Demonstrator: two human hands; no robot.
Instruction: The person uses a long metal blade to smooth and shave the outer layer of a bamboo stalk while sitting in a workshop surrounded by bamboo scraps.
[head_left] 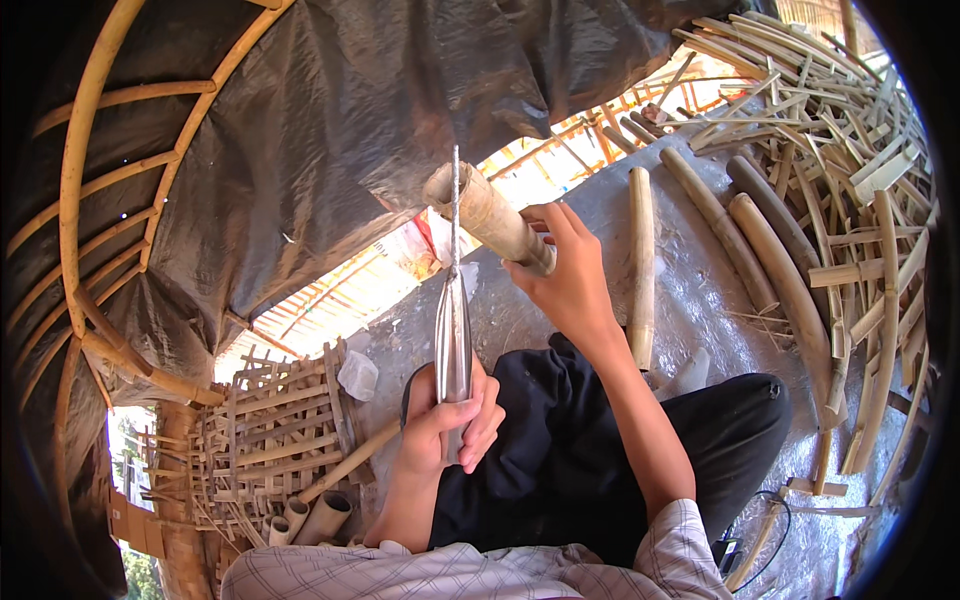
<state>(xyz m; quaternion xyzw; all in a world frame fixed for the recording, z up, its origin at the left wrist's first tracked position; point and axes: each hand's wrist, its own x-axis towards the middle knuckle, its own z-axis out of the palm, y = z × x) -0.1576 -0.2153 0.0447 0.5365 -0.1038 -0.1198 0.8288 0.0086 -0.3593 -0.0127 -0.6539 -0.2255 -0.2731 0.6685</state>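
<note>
My left hand (455, 425) is closed round the lower part of a long silver metal tool (455, 330), held upright. Its upper part is very thin, like a blade seen edge-on; the exact kind I cannot make out. A short, hollow bamboo tube (492, 218) slants up to the left, its open end towards the tool. My right hand (565, 265) grips the tube's lower right end between thumb and fingers. In this view the thin part of the tool crosses in front of the tube's open end; whether they touch I cannot tell.
Bamboo poles (642, 265) lie on the grey sheet (595, 215) to the right, with a heap of split bamboo strips (850, 180) beyond. A bamboo lattice (280, 420) and cut tubes (325, 515) stand at the lower left. Dark sheeting (330, 110) hangs ahead.
</note>
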